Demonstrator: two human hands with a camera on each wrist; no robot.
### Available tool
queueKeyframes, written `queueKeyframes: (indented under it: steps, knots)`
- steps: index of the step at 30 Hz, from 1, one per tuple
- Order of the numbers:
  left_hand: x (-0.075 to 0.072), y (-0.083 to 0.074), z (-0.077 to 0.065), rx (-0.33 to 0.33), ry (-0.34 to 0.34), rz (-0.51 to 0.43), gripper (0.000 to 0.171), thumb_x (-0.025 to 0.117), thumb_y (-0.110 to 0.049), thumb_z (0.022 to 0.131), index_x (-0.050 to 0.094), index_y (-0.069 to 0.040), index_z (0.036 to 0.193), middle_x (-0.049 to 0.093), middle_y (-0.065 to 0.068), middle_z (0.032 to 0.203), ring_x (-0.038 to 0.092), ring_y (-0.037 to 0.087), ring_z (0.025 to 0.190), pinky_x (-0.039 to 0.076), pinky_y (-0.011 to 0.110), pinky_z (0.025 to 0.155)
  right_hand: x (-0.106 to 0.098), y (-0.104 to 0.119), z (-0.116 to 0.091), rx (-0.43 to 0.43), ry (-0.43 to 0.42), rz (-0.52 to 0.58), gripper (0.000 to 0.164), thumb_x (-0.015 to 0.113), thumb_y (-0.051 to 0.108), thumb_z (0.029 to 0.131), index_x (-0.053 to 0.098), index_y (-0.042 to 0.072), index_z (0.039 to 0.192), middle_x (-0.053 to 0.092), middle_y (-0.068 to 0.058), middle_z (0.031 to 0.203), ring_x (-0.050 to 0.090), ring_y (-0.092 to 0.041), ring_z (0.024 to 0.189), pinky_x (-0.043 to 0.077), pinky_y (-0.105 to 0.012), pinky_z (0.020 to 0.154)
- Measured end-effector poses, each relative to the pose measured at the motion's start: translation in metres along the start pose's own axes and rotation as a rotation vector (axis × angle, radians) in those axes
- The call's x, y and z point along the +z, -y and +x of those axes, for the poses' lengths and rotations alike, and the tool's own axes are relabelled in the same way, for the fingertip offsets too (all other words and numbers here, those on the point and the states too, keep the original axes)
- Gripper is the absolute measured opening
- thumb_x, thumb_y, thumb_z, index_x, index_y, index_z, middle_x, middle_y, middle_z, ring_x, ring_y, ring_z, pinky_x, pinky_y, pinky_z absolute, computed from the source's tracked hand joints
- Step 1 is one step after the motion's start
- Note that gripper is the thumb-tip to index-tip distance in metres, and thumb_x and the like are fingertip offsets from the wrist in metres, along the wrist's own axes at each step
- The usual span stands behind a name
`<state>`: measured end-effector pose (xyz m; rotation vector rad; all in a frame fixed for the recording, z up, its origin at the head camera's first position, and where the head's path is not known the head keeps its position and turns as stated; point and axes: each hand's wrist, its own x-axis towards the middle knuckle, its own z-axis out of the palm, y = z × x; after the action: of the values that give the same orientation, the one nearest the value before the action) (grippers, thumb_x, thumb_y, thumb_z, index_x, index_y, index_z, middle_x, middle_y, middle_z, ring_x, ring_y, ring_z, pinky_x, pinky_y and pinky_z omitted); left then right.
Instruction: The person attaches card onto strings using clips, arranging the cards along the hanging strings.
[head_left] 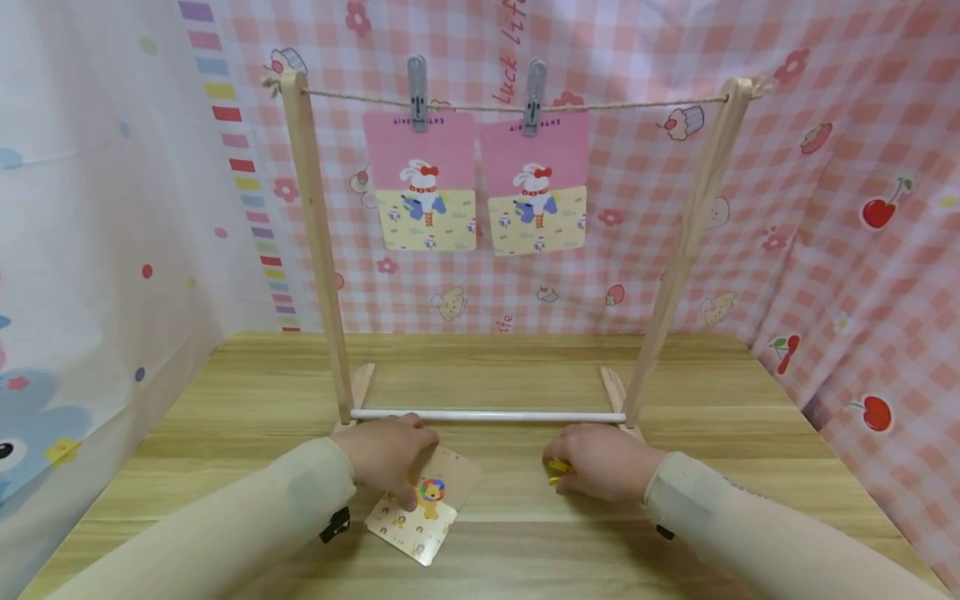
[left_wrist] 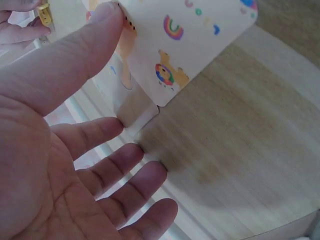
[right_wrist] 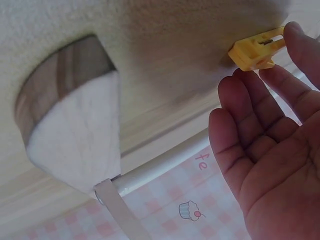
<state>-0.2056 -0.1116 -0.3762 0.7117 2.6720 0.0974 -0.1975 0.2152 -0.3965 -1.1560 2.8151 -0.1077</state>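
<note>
A lion-printed card (head_left: 431, 496), tan and cream, lies slantwise on the table. Over its left edge is my left hand (head_left: 390, 458), the thumb against the printed face. In the left wrist view the other fingers (left_wrist: 135, 175) are loosely extended near the card's edge (left_wrist: 195, 65). To the right, my right hand (head_left: 603, 460) pinches a yellow plastic clothespin (right_wrist: 252, 50) between thumb and index finger, low over the table. The remaining fingers are bent beside it. In the head view the hand partly hides the clothespin.
A wooden frame (head_left: 322, 242) stands ahead, with a twine line (head_left: 637, 104) across its top and a white rod (head_left: 480, 415) at its base. Two rabbit cards (head_left: 423, 175) hang from the line by grey clothespins (head_left: 418, 92). Patterned cloth (head_left: 637, 275) surrounds the wooden table (head_left: 720, 383).
</note>
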Motion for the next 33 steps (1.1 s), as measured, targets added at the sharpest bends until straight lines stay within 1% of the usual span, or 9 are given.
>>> queueKeyframes:
  steps: [2,4,7,13,18,22,26,33]
  knots:
    - [0.001,0.000,0.001,-0.007,0.001,-0.005,0.089,0.098,-0.042,0.071,0.059,-0.015,0.147,0.060,0.009,0.144,0.062,0.030,0.127,0.052,0.050,0.110,0.000,0.000,0.000,-0.008,-0.007,-0.001,0.016,0.084,0.027,0.089,0.070,0.020,0.094,0.059,0.011,0.082,0.050,-0.003,0.077,0.051,-0.029,0.072]
    - [0.002,-0.001,0.002,-0.011,-0.003,-0.012,0.088,0.098,-0.044,0.070,0.060,-0.016,0.144,0.062,0.005,0.137,0.063,0.026,0.121,0.054,0.047,0.107,0.000,0.000,-0.001,-0.011,-0.011,-0.002,0.017,0.084,0.025,0.088,0.068,0.020,0.090,0.056,0.011,0.079,0.049,-0.003,0.075,0.050,-0.028,0.070]
    - [0.005,0.000,0.004,-0.016,-0.011,-0.026,0.087,0.100,-0.045,0.066,0.062,-0.016,0.140,0.061,0.002,0.127,0.062,0.022,0.112,0.056,0.044,0.101,0.001,0.000,-0.001,-0.004,-0.009,-0.001,0.017,0.085,0.023,0.088,0.068,0.020,0.089,0.056,0.012,0.079,0.048,-0.003,0.075,0.049,-0.028,0.070]
    - [0.009,0.003,0.008,-0.023,-0.017,-0.021,0.086,0.101,-0.047,0.064,0.063,-0.014,0.134,0.060,0.003,0.126,0.061,0.022,0.113,0.055,0.043,0.101,0.002,0.000,0.000,-0.002,-0.005,-0.008,0.016,0.085,0.023,0.088,0.070,0.020,0.092,0.060,0.012,0.082,0.051,-0.003,0.077,0.052,-0.029,0.072]
    - [0.008,0.004,0.010,-0.031,-0.012,-0.041,0.079,0.100,-0.048,0.066,0.065,-0.014,0.127,0.059,0.000,0.117,0.059,0.019,0.106,0.056,0.041,0.097,0.001,0.000,0.000,0.003,-0.001,0.002,0.017,0.085,0.027,0.088,0.071,0.020,0.093,0.059,0.012,0.082,0.050,-0.003,0.077,0.051,-0.030,0.072]
    - [0.008,0.006,0.011,-0.038,-0.013,-0.063,0.077,0.099,-0.048,0.067,0.065,-0.013,0.126,0.060,0.000,0.115,0.061,0.020,0.106,0.055,0.042,0.099,0.001,0.001,0.000,0.002,0.003,0.004,0.019,0.085,0.030,0.088,0.071,0.019,0.094,0.058,0.012,0.082,0.049,-0.003,0.077,0.051,-0.030,0.073]
    - [0.008,0.007,0.012,-0.037,-0.016,-0.058,0.076,0.099,-0.048,0.067,0.065,-0.011,0.125,0.061,0.001,0.114,0.061,0.021,0.107,0.055,0.043,0.099,0.000,0.002,0.000,-0.001,0.007,0.006,0.019,0.084,0.030,0.089,0.070,0.019,0.094,0.058,0.012,0.082,0.050,-0.003,0.077,0.051,-0.030,0.073]
    - [0.011,0.006,0.015,-0.064,-0.006,-0.080,0.071,0.099,-0.052,0.065,0.064,-0.013,0.114,0.059,0.000,0.107,0.060,0.017,0.097,0.057,0.041,0.092,-0.001,0.003,0.000,-0.014,-0.001,0.001,0.017,0.084,0.028,0.089,0.071,0.018,0.094,0.062,0.012,0.085,0.053,-0.003,0.079,0.053,-0.031,0.075]
